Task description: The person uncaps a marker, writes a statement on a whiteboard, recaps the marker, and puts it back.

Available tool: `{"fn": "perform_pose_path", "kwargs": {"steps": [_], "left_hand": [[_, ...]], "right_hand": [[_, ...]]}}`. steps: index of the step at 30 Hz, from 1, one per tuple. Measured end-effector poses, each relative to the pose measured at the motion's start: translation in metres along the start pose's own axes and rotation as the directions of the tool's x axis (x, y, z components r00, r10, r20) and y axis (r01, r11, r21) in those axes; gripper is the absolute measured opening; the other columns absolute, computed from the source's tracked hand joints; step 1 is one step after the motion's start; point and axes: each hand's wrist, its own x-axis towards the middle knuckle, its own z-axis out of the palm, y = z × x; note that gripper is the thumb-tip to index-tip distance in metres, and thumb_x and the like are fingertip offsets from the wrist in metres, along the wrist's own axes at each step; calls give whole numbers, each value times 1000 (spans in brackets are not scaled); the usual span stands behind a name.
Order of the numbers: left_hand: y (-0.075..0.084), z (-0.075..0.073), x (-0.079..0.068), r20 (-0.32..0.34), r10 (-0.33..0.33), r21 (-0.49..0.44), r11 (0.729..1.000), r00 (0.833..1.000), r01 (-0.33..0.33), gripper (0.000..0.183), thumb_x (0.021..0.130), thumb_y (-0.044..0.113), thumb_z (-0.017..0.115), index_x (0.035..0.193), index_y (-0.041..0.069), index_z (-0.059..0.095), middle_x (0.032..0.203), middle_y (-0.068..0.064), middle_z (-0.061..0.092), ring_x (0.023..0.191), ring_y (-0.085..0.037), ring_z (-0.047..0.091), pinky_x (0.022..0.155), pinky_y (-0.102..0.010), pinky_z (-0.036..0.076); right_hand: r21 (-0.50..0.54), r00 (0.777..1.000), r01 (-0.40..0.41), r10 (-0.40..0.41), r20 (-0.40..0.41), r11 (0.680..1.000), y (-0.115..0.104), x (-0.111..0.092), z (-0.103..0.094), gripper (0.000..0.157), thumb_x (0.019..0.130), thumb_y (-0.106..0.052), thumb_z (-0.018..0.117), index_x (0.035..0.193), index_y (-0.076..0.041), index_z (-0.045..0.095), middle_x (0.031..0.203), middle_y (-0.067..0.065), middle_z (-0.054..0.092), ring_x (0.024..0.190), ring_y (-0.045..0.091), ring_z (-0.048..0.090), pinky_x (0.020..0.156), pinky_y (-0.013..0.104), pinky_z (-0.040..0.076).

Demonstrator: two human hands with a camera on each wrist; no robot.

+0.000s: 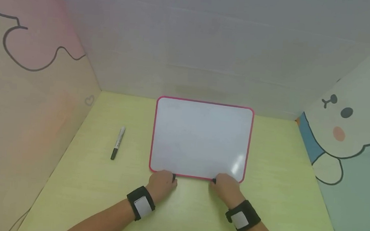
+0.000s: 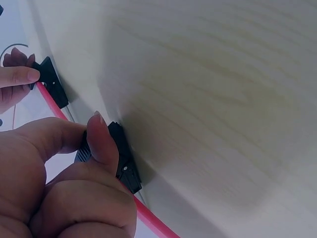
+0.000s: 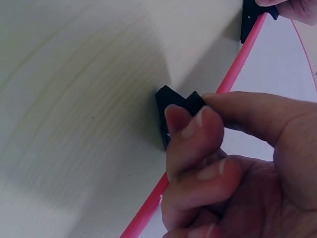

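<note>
A whiteboard (image 1: pixel 201 138) with a thin red frame is at the middle of the table in the head view, its white face showing. Both hands are at its near edge. My left hand (image 1: pixel 161 186) pinches a black plastic clip (image 2: pixel 127 168) between thumb and fingers, where the red frame (image 2: pixel 157 225) runs past. Farther right along that edge, my right hand (image 1: pixel 226 190) pinches a second black clip (image 3: pixel 166 101) in the same way. Fingers hide part of each clip. A white marker (image 1: pixel 118 143) with a black cap lies left of the board.
The light wooden table (image 1: pixel 281 172) is bounded by a grey back wall (image 1: pixel 208 52) and side walls with cartoon drawings. Both wrists wear black straps (image 1: pixel 243 216). A thin cable (image 1: pixel 19 220) shows at the lower left.
</note>
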Motion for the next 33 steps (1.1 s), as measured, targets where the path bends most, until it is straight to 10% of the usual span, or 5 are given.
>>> {"fn": "perform_pose_path", "kwargs": {"steps": [33], "left_hand": [[-7,-6,-3,12,53,64,996,999,-54,40,85,33,68,58,11,47,55,4,37,53,-9,33,42,-23,23]], "right_hand": [[19,1000,17,-17,-4,1000,2,-5,5,35,86,-27,65,61,-10,47,57,1,45,55,15,41,49,27,31]]}}
